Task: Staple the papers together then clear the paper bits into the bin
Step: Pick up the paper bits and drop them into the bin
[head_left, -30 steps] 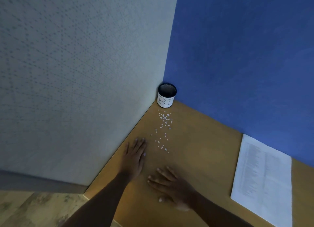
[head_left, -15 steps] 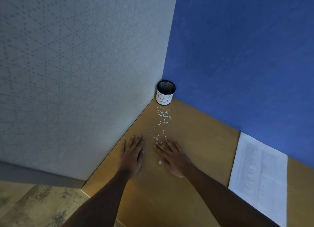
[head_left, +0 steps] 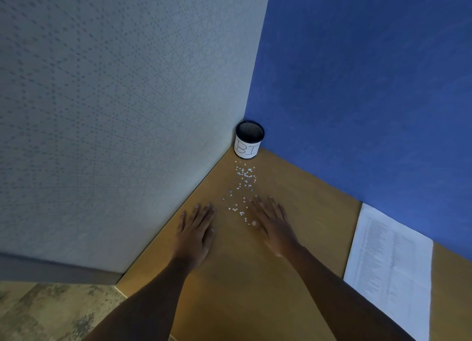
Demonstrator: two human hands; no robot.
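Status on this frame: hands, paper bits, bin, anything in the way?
Left hand, right hand open, flat on desk, flanking the near paper bits. Bits strewn up to the bin in the corner. Nothing between them; papers off right.

Office-type desk corner, of the partitioned-workstation kind. A tan wood-look desktop (head_left: 229, 289) fits into the angle between a grey dotted panel (head_left: 115, 110) on the left and a blue textured panel (head_left: 370, 85) on the right. In the far corner of the desktop stands a black wire-mesh desk cup (head_left: 249, 142) with a white label lettered "BI". Small round white paper bits (head_left: 244, 182) lie scattered just in front of it. Printed sheets (head_left: 390, 269) of dense text lie at the right, by the blue textured panel. Mottled flooring (head_left: 51, 312) shows beyond the desktop's near left edge.
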